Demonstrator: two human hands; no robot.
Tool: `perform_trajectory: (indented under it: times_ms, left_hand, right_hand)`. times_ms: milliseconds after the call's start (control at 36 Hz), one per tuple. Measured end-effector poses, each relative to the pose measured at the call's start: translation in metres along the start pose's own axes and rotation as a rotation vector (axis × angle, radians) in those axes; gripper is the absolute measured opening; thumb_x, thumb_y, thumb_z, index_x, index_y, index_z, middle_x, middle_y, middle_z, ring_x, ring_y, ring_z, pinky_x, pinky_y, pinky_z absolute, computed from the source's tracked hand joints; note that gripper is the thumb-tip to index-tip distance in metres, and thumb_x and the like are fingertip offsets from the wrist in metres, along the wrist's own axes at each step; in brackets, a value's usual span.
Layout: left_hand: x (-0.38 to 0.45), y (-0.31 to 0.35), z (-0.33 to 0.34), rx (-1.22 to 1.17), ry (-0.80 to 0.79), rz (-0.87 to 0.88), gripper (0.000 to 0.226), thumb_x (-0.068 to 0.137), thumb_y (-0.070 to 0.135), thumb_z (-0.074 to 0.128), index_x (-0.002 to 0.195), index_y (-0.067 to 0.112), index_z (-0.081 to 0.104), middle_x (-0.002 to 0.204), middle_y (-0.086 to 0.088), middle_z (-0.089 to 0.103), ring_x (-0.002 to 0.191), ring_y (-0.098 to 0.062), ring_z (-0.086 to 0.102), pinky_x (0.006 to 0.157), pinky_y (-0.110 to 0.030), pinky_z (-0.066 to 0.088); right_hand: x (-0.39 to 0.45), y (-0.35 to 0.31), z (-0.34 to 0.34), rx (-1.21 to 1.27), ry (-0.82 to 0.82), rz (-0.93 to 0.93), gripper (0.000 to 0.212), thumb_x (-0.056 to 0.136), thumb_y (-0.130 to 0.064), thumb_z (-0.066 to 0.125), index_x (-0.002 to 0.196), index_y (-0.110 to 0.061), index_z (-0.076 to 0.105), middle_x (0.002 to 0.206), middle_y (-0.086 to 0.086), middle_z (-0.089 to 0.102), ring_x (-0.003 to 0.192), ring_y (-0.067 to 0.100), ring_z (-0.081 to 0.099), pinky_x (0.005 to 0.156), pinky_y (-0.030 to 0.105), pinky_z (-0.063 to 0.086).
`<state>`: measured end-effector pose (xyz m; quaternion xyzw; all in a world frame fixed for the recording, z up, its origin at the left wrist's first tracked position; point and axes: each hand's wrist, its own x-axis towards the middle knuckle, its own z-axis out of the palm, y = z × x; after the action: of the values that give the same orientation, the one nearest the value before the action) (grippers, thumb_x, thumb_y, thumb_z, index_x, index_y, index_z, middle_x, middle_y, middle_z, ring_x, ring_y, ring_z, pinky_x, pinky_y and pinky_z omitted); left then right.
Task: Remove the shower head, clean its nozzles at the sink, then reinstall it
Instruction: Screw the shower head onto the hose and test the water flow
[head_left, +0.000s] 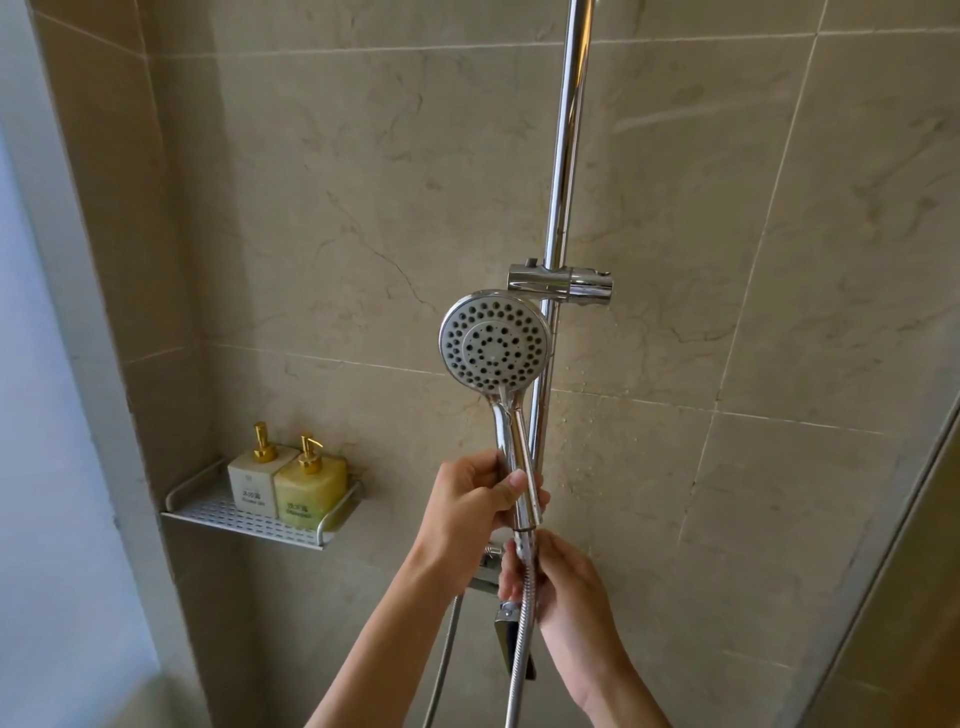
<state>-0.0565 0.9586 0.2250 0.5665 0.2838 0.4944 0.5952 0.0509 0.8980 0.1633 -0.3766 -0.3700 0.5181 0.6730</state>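
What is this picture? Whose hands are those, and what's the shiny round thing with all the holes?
A camera on a person's head took this, looking into a shower, so the hands are theirs. The left hand grips the handle of the shower head, the round thing; water sprays from its holes. The right hand pinches the metal hose just below the handle, where they join. Behind stands a chrome rail with an empty holder. On the left, a wall shelf carries a white pump bottle and a yellow pump bottle.
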Motion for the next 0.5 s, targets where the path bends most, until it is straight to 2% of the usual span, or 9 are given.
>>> perform_trajectory:
  times_ms: [56, 139, 222, 306, 389, 444, 500]
  left_hand:
    - [0.000, 0.000, -0.001, -0.009, 0.012, 0.006, 0.013, 0.095, -0.007, 0.054, 0.100, -0.015, 0.063, 0.083, -0.020, 0.069, 0.081, -0.028, 0.071, 0.074, -0.040, 0.057]
    - [0.000, 0.001, -0.001, -0.019, 0.019, 0.014, 0.013, 0.095, -0.008, 0.053, 0.099, -0.016, 0.062, 0.083, -0.021, 0.069, 0.080, -0.029, 0.071, 0.077, -0.042, 0.058]
    - [-0.001, 0.002, -0.001, -0.014, 0.022, 0.015, 0.014, 0.095, -0.005, 0.054, 0.098, -0.016, 0.062, 0.084, -0.021, 0.070, 0.081, -0.029, 0.071, 0.077, -0.042, 0.058]
    - [-0.001, 0.003, -0.002, -0.009, 0.024, 0.017, 0.014, 0.095, -0.004, 0.055, 0.098, -0.016, 0.062, 0.084, -0.020, 0.071, 0.081, -0.029, 0.072, 0.081, -0.046, 0.059]
    - [-0.001, 0.004, -0.003, -0.013, 0.028, 0.018, 0.014, 0.095, -0.004, 0.055, 0.100, -0.016, 0.063, 0.083, -0.017, 0.073, 0.082, -0.028, 0.073, 0.082, -0.046, 0.059]
    - [-0.001, 0.005, -0.003, -0.008, 0.029, 0.019, 0.015, 0.095, -0.005, 0.056, 0.101, -0.017, 0.062, 0.081, -0.016, 0.073, 0.081, -0.027, 0.073, 0.080, -0.044, 0.059]
    - [-0.001, 0.006, -0.003, -0.011, 0.030, 0.013, 0.015, 0.094, -0.006, 0.055, 0.102, -0.018, 0.061, 0.081, -0.016, 0.072, 0.080, -0.027, 0.073, 0.079, -0.044, 0.059]
  right_hand:
    - [-0.001, -0.001, -0.001, -0.012, -0.009, 0.002, 0.034, 0.101, -0.023, 0.051, 0.099, 0.006, 0.069, 0.076, 0.019, 0.059, 0.063, 0.022, 0.051, 0.063, 0.032, 0.040]
    - [0.000, -0.002, -0.003, -0.077, -0.030, -0.035, 0.036, 0.090, -0.034, 0.069, 0.099, 0.001, 0.070, 0.070, 0.011, 0.053, 0.062, 0.018, 0.045, 0.063, 0.032, 0.036]
    - [0.002, -0.001, -0.005, -0.187, -0.043, -0.123, 0.036, 0.071, -0.037, 0.082, 0.087, -0.006, 0.070, 0.065, 0.009, 0.050, 0.063, 0.019, 0.045, 0.064, 0.031, 0.039]
    - [0.004, 0.000, -0.010, -0.187, -0.011, -0.153, 0.038, 0.066, -0.030, 0.087, 0.091, -0.005, 0.070, 0.069, 0.012, 0.057, 0.065, 0.023, 0.052, 0.067, 0.033, 0.047]
    - [0.006, 0.004, -0.012, -0.181, 0.035, -0.153, 0.033, 0.075, -0.020, 0.085, 0.098, -0.004, 0.069, 0.071, 0.017, 0.062, 0.065, 0.023, 0.058, 0.068, 0.035, 0.048]
    - [0.005, 0.005, -0.009, -0.176, 0.041, -0.157, 0.017, 0.087, -0.015, 0.071, 0.096, -0.001, 0.069, 0.069, 0.018, 0.062, 0.064, 0.022, 0.058, 0.067, 0.031, 0.049]
    - [0.003, 0.003, -0.006, -0.148, 0.020, -0.129, 0.016, 0.096, -0.011, 0.058, 0.092, 0.003, 0.065, 0.068, 0.015, 0.058, 0.061, 0.020, 0.055, 0.065, 0.029, 0.049]
